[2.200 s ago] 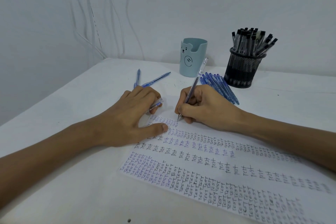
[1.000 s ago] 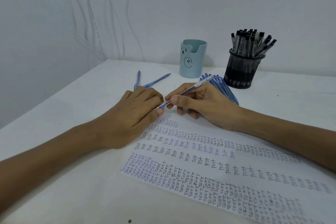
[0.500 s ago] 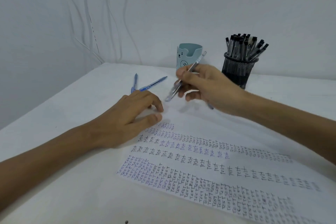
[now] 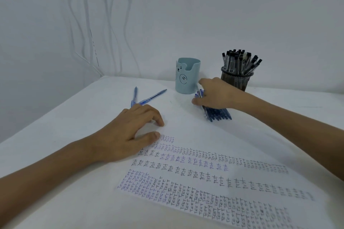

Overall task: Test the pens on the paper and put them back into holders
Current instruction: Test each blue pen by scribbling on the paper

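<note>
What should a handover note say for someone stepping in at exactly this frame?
Left hand: relaxed, holds nothing, thumb resting on the top left corner of the paper.
Right hand: over the pile of blue pens beside the blue bear holder; whether it grips a pen cannot be told.
Two loose blue pens lie on the table beyond the left hand.
Done: the paper carries many rows of "test"; the black mesh holder is packed with black pens.
Left: the blue pens are out on the table; none shows in the blue bear holder.
</note>
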A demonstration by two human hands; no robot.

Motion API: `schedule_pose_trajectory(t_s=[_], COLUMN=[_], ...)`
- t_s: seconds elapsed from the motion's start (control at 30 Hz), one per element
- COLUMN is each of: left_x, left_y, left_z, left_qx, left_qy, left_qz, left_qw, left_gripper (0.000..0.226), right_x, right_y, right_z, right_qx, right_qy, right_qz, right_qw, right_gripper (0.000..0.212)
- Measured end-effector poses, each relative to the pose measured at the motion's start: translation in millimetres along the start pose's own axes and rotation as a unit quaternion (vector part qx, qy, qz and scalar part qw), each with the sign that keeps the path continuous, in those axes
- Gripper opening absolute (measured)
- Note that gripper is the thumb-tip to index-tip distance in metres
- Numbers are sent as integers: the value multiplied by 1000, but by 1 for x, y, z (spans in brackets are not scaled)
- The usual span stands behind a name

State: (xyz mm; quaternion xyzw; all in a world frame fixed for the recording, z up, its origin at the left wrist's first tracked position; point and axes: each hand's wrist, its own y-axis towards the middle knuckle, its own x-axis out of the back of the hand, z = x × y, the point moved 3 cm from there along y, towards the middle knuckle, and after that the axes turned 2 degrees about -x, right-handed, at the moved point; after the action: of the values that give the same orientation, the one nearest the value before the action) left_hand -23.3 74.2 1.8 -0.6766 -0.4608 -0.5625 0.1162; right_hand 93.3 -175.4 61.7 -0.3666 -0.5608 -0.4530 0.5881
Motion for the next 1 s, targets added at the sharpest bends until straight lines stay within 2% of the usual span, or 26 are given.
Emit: schedule_pose_trajectory(t_s=[0.1, 0.23, 0.37, 0.53, 0.7, 0.8, 0.9, 1.0], left_x=[0, 0, -1, -1, 0, 0, 0, 0], left_y=[1, 2, 2, 1, 0, 0, 1, 2], left_z=[0, 1, 0, 1, 1, 0, 0, -2], left_qx=[-2, 1, -3, -2, 3, 3, 4, 5], left_qy=[1, 0, -1, 0, -1, 2, 3, 2], left_qz=[-2, -6, -12, -15, -18, -18, -18, -15], left_qw=[1000, 1000, 1000, 1000, 1000, 1000, 1000, 1000], left_gripper=[32, 33, 30, 28, 28, 29, 31, 33], right_x=[-3, -1, -6, -28, -30, -26, -21, -16], right_y=[-2, -4, 9, 43, 56, 53, 47, 38], right_z=[1, 13, 44, 77, 79, 70, 59, 52], right_qx=[-2, 20, 144, 262, 341, 350, 315, 315], right_qy=[-53, -61, -32, -121, -182, -150, -71, -7], right_qz=[-12, -91, -135, -121, -111, -107, -108, -135], right_qw=[998, 994, 980, 950, 916, 918, 940, 939], right_gripper=[53, 45, 28, 38, 31, 26, 17, 21])
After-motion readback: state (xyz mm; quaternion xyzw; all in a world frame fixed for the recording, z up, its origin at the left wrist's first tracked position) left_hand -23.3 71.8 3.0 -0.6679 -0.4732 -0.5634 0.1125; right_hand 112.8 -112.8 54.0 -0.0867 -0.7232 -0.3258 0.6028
